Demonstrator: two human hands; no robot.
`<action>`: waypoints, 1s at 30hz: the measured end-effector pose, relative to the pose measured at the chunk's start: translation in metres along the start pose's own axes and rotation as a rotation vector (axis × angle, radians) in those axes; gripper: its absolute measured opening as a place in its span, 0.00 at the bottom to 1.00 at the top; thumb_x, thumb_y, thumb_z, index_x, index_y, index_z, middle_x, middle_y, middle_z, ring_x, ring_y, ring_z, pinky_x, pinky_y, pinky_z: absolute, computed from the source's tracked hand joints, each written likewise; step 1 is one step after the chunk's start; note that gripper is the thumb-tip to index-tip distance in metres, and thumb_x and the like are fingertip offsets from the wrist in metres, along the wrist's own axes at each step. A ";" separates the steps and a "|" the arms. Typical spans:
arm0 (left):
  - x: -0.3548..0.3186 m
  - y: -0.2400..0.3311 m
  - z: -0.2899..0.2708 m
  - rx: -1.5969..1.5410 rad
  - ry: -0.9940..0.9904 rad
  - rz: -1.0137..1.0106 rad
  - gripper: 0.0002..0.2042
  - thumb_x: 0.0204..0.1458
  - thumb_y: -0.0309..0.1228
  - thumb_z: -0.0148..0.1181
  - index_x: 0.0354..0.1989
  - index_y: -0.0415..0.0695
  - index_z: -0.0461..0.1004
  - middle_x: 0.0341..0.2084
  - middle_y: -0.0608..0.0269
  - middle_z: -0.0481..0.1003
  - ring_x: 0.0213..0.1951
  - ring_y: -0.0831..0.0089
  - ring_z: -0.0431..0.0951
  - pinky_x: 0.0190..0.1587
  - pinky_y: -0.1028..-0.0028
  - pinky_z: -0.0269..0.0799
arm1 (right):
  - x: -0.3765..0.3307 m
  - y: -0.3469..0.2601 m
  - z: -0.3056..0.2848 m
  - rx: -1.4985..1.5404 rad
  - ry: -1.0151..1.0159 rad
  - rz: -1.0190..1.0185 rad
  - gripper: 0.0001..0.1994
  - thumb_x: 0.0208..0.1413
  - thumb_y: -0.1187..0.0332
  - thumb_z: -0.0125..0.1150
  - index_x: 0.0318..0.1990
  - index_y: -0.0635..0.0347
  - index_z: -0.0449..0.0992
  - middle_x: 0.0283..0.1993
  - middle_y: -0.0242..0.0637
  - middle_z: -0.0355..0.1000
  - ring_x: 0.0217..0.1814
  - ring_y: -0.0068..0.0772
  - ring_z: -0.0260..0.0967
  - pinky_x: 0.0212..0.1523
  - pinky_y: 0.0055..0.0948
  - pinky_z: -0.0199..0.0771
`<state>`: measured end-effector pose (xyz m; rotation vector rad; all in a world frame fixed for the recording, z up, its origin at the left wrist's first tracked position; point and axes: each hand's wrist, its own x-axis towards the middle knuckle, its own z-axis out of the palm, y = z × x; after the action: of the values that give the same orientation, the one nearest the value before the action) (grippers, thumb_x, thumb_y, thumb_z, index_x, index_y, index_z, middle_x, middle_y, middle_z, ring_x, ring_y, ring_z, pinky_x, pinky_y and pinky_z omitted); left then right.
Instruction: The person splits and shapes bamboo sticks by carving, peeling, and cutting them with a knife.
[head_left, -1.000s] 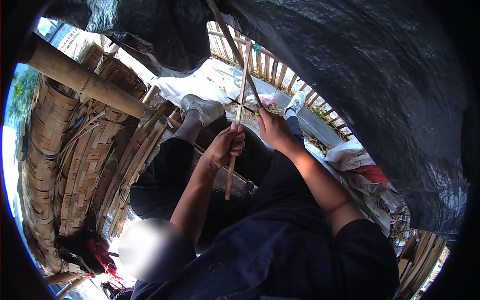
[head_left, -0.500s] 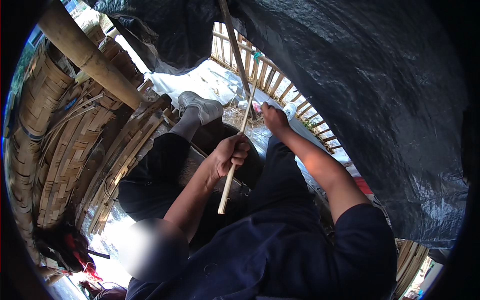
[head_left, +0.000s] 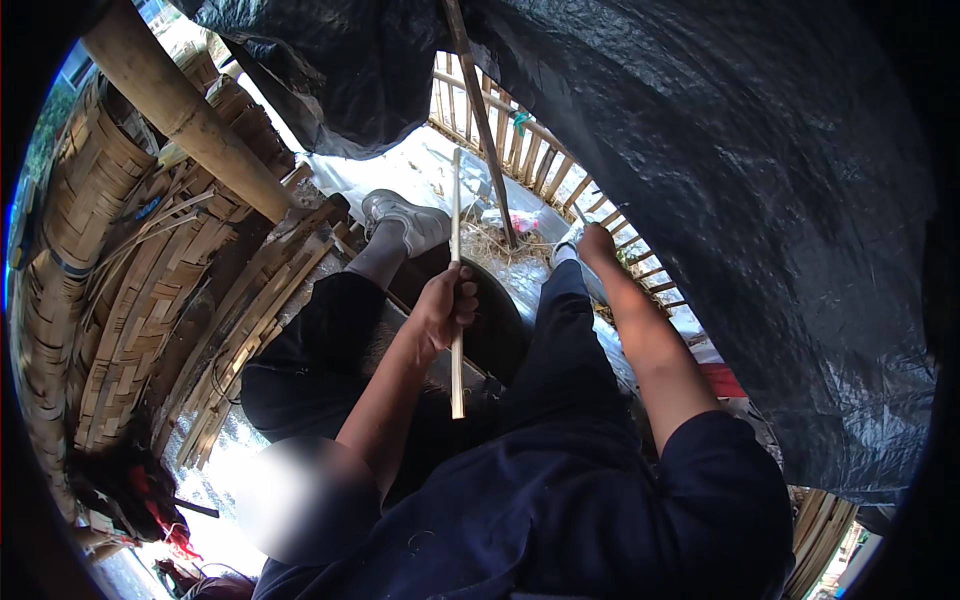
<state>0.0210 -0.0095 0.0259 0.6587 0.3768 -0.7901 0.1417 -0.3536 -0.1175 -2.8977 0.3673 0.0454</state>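
My left hand (head_left: 447, 305) is closed around a pale bamboo strip (head_left: 457, 220), which stands nearly upright in the view above my lap. Its lower end juts out below the fist, and its upper end reaches toward the white sheet. Out to the right, my right hand (head_left: 597, 245) is a fist, apart from the strip. A thin, short tip pokes out of it at the upper left; what it belongs to is too small to tell. Between my legs sits a dark round vessel or stool (head_left: 490, 320), partly hidden by the left hand.
Woven bamboo panels (head_left: 130, 350) and split slats (head_left: 260, 320) stack up on the left under a thick bamboo pole (head_left: 180, 110). Black plastic sheeting (head_left: 760, 220) hangs on the right. A thin wooden pole (head_left: 480, 120) stands ahead, with shavings (head_left: 510, 243) at its foot and a bamboo fence (head_left: 540, 150) beyond.
My right hand has moved away to the right from the strip's upper part. The strip has swung from leaning right to nearly upright, still in my left hand.
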 end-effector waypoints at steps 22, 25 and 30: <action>0.020 -0.021 -0.021 1.440 0.549 0.766 0.15 0.60 0.32 0.47 0.26 0.34 0.71 0.22 0.36 0.72 0.30 0.38 0.74 0.31 0.51 0.67 | -0.075 -0.140 -0.056 -0.250 0.352 -1.034 0.04 0.54 0.70 0.50 0.35 0.59 0.66 0.27 0.44 0.73 0.22 0.41 0.76 0.19 0.36 0.77; 0.027 -0.020 -0.022 1.450 0.552 0.786 0.16 0.61 0.32 0.47 0.25 0.34 0.71 0.21 0.36 0.72 0.30 0.38 0.74 0.31 0.51 0.67 | -0.062 -0.137 -0.046 -0.359 0.472 -1.093 0.03 0.53 0.70 0.51 0.33 0.56 0.66 0.24 0.40 0.71 0.20 0.37 0.75 0.17 0.32 0.76; 0.034 -0.014 -0.030 1.445 0.581 0.785 0.16 0.61 0.34 0.46 0.27 0.33 0.72 0.22 0.36 0.72 0.31 0.39 0.74 0.32 0.52 0.67 | -0.052 -0.148 -0.036 -0.461 0.605 -1.101 0.02 0.51 0.70 0.52 0.31 0.52 0.66 0.21 0.35 0.68 0.19 0.28 0.73 0.16 0.26 0.74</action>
<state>0.0310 -0.0150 -0.0203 2.2422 -0.0323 0.0470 0.1282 -0.2086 -0.0476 -3.0153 -1.3165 -1.0246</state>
